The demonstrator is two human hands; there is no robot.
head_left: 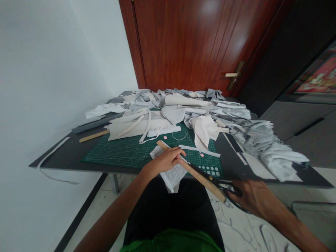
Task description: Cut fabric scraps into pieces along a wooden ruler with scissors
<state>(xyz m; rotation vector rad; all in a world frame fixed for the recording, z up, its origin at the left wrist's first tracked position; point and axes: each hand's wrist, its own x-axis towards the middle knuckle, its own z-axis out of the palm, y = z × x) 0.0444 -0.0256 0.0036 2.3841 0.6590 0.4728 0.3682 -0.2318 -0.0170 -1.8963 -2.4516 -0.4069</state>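
My left hand [169, 158] bears down on a wooden ruler [203, 179], its fingers curled over the ruler's edge. Beneath the ruler lies a light grey piece of fabric [173, 176], which hangs over the table's front edge. Black-handled scissors [211, 178] are gripped in my right hand [248, 196], their dark blades lying along the ruler and pointing at my left hand. Whether the blades are parted cannot be made out. A narrow pale strip [199, 151] rests just beyond my left hand on the green cutting mat [126, 154].
Heaps of white and grey fabric [181, 101] cover the back of the dark table [56, 157], with more crumpled cloth [278, 154] at the right. A second wooden ruler [93, 136] lies at the left. Thin offcuts [233, 227] litter the floor. Behind stands a brown door [181, 45].
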